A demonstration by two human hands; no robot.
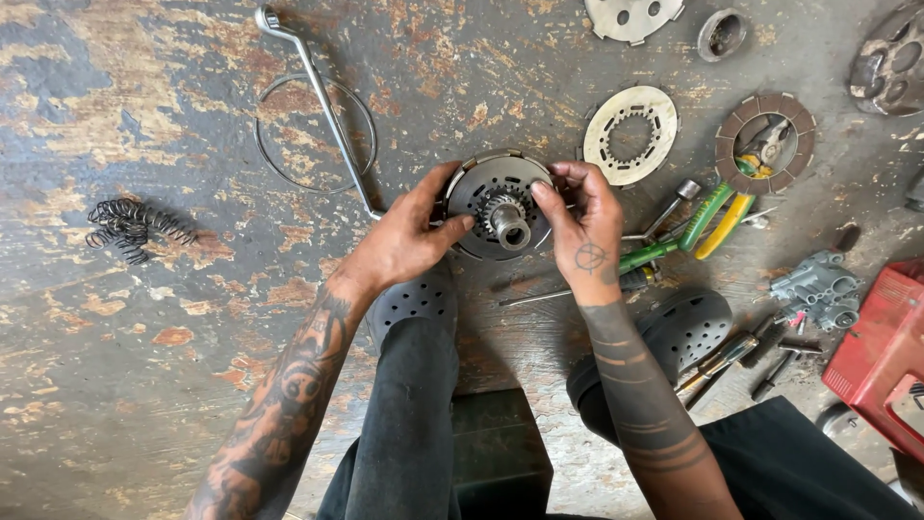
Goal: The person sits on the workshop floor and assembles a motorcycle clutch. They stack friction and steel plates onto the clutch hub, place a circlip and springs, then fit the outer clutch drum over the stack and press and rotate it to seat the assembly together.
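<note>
Near the knees, over the worn floor (144,366), left hand (409,236) and right hand (582,226) each grip-clench the rim of a round clutch pack (496,197); assembly looks partway. Right: pliers (717,217), red box (881,347), contents unseen. Farther off: pale plate (630,135), friction ring (765,144) encircling small parts, still loose.

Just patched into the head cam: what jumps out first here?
Dead centre, both hands grip a round clutch pack with a toothed hub: left hand on its left edge, right hand on its right. Loose plates and hand tools lie scattered to the right on the worn floor; coiled springs sit far left.
</note>
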